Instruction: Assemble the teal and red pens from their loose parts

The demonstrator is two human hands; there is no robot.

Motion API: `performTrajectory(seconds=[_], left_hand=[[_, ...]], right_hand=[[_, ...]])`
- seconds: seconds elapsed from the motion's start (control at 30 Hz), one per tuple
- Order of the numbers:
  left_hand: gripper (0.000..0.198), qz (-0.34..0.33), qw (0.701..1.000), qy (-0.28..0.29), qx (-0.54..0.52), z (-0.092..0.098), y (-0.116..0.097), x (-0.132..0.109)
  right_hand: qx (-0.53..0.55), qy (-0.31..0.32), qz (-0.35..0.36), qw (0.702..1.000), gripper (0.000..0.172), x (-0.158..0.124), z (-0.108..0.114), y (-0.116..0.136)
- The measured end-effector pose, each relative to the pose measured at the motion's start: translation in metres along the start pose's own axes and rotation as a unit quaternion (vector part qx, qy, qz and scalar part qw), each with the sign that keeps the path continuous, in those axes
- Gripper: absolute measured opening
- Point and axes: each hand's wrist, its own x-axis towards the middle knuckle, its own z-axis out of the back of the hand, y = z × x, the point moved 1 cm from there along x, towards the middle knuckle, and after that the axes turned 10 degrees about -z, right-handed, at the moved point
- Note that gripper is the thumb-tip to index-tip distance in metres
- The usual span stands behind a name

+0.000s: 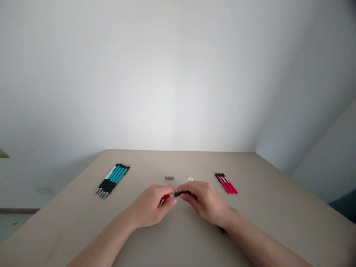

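Note:
My left hand [151,205] is closed around a red pen barrel [165,197], mostly hidden by the fingers. My right hand [204,198] pinches a black pen part [182,193] between thumb and fingers. The two pieces meet end to end over the middle of the table, with a thin pale section between them; whether they are joined I cannot tell. Just beyond the hands stand several small grey cone-shaped pen tips [169,178] in a row. Some small white pieces [190,179] lie behind my right hand, partly covered by it.
Several assembled pens [113,180], blue and one white with black grips, lie side by side at the left. Three red pen barrels [226,183] lie at the right. A dark object [222,230] shows partly under my right wrist. The beige table [83,230] meets a white wall behind.

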Motion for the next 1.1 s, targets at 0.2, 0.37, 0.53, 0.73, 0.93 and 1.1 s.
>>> performTrajectory(seconds=[0.2,0.37,0.53,0.73,0.93,1.1], left_hand=[[0.030,0.004,1.000,-0.008,0.005,-0.001,0.005,0.000],[0.033,0.018,1.000,-0.011,0.013,-0.003,0.011,-0.001],[0.032,0.028,0.999,-0.006,0.021,-0.002,0.009,0.000],[0.027,0.043,0.999,-0.002,0.014,-0.002,0.007,-0.001],[0.022,0.043,0.999,0.003,-0.002,0.002,-0.001,0.000],[0.020,0.039,0.999,-0.006,-0.011,0.002,0.000,0.000]], right_hand=[[-0.041,-0.003,-0.004,0.999,0.017,-0.002,0.003,0.003],[-0.055,-0.047,-0.026,0.997,0.011,-0.002,0.004,-0.005],[-0.047,-0.048,-0.002,0.998,0.013,-0.002,0.002,-0.009],[-0.043,-0.040,0.028,0.998,0.015,-0.001,0.002,-0.007],[-0.044,-0.033,0.037,0.998,0.016,0.000,0.002,-0.004],[-0.054,-0.036,0.038,0.997,0.013,0.000,0.001,-0.005]])
